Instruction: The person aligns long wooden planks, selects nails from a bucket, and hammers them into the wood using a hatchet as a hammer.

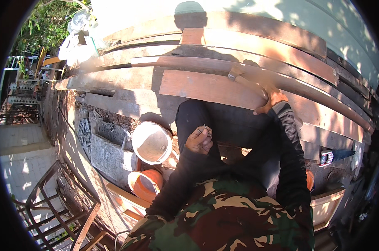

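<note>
My left hand is closed in a pinch above my lap, with thin metal nails poking out between the fingers. My right hand, slightly blurred, is wrapped round the end of a wooden-handled tool with a greyish metal end; its exact kind is unclear. That tool lies over a reddish-brown plank, which stretches across in front of my knees. The right thumb is close to the plank's near edge.
More long planks lie side by side toward the pale wall. A white bucket and an orange bucket stand left of me, beside a grey mortar trough. A handsaw lies at right. A wooden frame stands lower left.
</note>
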The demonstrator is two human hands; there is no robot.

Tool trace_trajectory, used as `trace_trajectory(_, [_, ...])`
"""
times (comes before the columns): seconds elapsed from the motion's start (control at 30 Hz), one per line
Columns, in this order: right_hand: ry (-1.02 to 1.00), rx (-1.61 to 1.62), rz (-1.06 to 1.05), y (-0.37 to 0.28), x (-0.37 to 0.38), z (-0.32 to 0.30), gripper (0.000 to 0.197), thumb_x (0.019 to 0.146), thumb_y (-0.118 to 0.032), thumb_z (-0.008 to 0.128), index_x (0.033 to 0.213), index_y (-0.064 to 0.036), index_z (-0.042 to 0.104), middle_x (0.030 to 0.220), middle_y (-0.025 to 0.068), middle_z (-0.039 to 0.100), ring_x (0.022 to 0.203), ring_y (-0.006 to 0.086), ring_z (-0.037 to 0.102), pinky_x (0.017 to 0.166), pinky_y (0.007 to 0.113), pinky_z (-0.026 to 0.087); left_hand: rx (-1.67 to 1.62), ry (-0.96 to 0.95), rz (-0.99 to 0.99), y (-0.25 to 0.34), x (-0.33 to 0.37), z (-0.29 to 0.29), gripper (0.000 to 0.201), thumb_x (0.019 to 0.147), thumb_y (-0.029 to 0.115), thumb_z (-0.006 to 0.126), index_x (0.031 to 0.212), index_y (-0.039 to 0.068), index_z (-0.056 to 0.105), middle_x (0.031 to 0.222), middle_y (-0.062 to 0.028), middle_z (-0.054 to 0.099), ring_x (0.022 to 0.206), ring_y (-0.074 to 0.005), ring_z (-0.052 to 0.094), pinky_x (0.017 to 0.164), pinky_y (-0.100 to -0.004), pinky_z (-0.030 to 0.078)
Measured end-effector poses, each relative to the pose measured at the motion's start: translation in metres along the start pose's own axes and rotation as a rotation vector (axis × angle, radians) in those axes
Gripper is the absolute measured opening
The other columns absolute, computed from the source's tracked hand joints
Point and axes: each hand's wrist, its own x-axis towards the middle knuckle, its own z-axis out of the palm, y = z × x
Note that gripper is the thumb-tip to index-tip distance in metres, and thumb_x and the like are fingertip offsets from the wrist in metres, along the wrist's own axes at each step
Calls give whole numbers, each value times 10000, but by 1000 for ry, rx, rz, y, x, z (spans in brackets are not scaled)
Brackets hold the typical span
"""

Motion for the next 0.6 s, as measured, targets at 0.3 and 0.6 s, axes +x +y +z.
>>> trace_trajectory(0.3, [56, 39, -72, 8, 0, 12, 1103, 404, -377, 887, 1362, -143, 393, 1374, 53, 429, 1263, 252, 431, 1042, 401, 366, 889, 263, 912, 113, 85, 2, 90, 850, 101, 659, 880, 36, 603, 698, 3, 605, 584, -36, 495, 519, -188, 396])
trace_trajectory(0.6, [125, 59, -131, 10, 1, 18, 1105, 400, -378, 882, 1358, -108, 402, 1341, 86, 459, 1251, 271, 436, 1038, 375, 369, 1345, 483, 1152, 151, 159, -38, 50, 790, 72, 668, 828, 62, 638, 696, -31, 629, 620, -67, 536, 592, -247, 457])
